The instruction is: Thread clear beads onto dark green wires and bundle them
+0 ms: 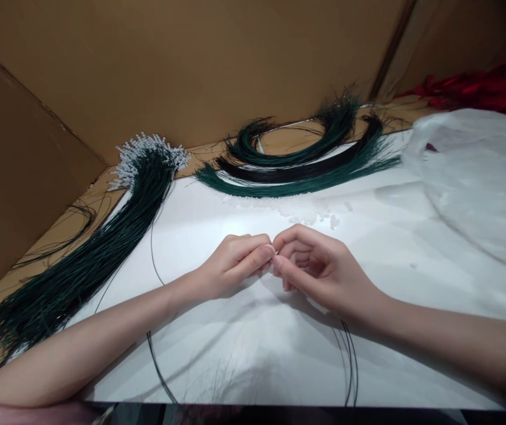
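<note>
A: What cd go wrong here?

B: Mostly a slip, I'd say. Left hand [230,265] and right hand [315,268] are both pinched shut, fingertips touching, on a thin dark cord [349,360]. The pinch sits just on the near side of the loose beads [299,213]. As far as I can tell, the cord's slack runs out under the right wrist. It's a fingertip-only grip, so a small twitch cd let the end spring free.

A: And then?

B: Anything tiny that drops wd be hard to find: white beads on a white sheet [217,224]. Also, the left forearm lies across another strand [154,257], left of the beads and nearer the person. Lifting that arm cd drag it into the work.

A: Other stuff in the way?

B: Not close. The big green bundle [102,248] w/ white tips lies well left of the beads. The curved coils [306,171] are just behind them and the clear bag [469,177] is to their right (its edge cd snag a strand if the right arm swings out, prob. minor).

A: The cord itself?

B: V. thin, dark, holds a curve, so I'd judge it springy. Whether a bead sits on the pinched end I can't tell, as the fingers cover it.
</note>
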Motion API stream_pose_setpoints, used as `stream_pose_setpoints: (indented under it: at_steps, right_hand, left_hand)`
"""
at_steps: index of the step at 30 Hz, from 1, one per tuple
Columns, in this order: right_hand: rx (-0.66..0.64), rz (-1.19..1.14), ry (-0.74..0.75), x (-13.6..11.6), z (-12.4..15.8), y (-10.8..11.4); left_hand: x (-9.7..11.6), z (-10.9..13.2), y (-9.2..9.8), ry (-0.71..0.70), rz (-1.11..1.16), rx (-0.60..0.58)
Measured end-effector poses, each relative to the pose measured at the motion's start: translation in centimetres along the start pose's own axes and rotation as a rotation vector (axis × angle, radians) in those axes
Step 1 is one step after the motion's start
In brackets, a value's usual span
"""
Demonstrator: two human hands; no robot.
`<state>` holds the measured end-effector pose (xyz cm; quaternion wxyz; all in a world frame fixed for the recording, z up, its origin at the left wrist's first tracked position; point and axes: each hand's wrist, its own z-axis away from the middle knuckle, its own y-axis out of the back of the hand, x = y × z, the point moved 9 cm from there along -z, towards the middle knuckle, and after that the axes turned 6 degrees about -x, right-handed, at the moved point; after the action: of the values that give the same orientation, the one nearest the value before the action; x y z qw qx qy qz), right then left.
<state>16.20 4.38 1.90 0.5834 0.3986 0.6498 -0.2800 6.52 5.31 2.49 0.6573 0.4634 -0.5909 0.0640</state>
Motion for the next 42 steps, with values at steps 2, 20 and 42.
stream_pose_setpoints:
  at_steps: [2, 20, 42]
  right_hand:
    - [0.000, -0.001, 0.006, 0.0, 0.0, 0.0]
    - [-0.041, -0.075, -0.056, 0.9, -0.2, -0.2]
    - [-0.055, -0.219, -0.111, 1.4, -0.3, -0.3]
  left_hand:
    - [-0.2, 0.0, 0.0, 0.016, 0.016, -0.003]
    - [-0.7, -0.2, -0.1, 0.088, -0.002, -0.021]
    - [-1.2, 0.0, 0.1, 0.123, 0.032, -0.008]
